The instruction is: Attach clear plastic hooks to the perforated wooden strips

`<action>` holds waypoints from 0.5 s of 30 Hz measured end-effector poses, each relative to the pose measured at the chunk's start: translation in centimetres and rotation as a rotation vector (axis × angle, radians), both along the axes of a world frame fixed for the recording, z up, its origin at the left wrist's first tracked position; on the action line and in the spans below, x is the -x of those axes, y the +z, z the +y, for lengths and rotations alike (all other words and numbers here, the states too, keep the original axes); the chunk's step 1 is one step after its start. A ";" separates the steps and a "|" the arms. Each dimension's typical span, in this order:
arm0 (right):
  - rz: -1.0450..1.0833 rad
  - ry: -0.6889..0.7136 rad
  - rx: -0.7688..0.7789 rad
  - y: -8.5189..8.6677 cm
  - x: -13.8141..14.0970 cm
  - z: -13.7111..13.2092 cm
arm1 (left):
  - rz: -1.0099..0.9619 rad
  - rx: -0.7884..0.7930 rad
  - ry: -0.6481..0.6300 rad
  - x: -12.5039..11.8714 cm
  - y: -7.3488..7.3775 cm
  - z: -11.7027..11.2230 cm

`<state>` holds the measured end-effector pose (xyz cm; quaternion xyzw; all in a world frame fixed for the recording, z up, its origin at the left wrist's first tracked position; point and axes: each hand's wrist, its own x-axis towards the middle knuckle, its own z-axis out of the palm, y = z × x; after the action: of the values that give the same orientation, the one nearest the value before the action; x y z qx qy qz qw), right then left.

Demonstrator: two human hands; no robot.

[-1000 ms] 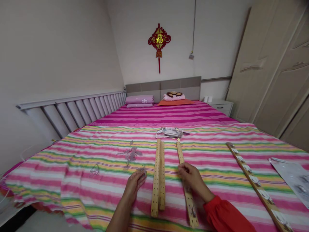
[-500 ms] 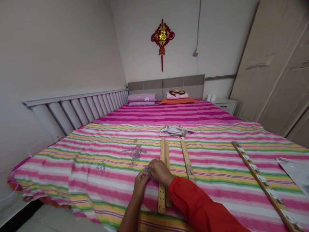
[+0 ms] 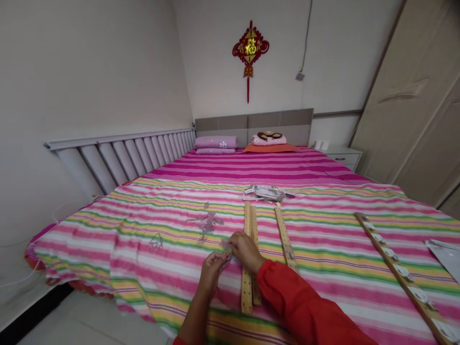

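My left hand (image 3: 212, 268) and my right hand (image 3: 246, 251) meet over the striped bedspread (image 3: 151, 268), fingers pinched together around a small clear item (image 3: 226, 245) too small to name. My right arm in a red sleeve (image 3: 302, 306) crosses two perforated wooden strips lying side by side (image 3: 249, 225). A third perforated strip (image 3: 286, 239) lies just to their right, untouched.
A pile of small clear packets (image 3: 266, 192) lies beyond the strips. Loose clear pieces (image 3: 207, 221) rest to the left. A long wooden strip with white fittings (image 3: 398, 268) and a plastic sheet (image 3: 445, 254) lie at right. Wardrobe (image 3: 417, 100) stands at right, padded rail (image 3: 122, 153) at left.
My right hand left the third strip and crossed over to the left, joining my left hand at the small clear item. The view shifted slightly left.
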<state>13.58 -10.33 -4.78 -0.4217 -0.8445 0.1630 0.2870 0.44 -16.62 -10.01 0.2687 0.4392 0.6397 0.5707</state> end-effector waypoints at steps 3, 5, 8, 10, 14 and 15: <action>0.054 0.008 0.004 0.3 -0.7 -0.8 | -0.050 0.005 0.015 0.1 -0.1 -0.1; 0.103 0.008 0.013 0.5 -1.3 -1.6 | -0.091 0.044 0.040 0.0 -0.1 -0.2; 0.304 0.010 0.104 0.5 -2.8 -3.1 | -0.162 0.139 0.076 -0.2 0.3 -0.7; 0.471 -0.021 0.201 0.3 -3.9 -3.9 | -0.202 0.182 0.040 -0.4 0.8 -1.1; 0.654 -0.074 0.418 -0.5 -5.9 -4.8 | -0.016 0.148 -0.073 -0.7 1.9 -1.5; 0.677 -0.076 0.472 -0.7 -6.3 -4.9 | 0.100 0.118 -0.075 -0.7 2.0 -1.4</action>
<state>19.84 -15.20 -5.47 -0.4293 -0.6259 0.4711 0.4495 1.09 -18.01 -7.98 0.2827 0.4938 0.5766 0.5864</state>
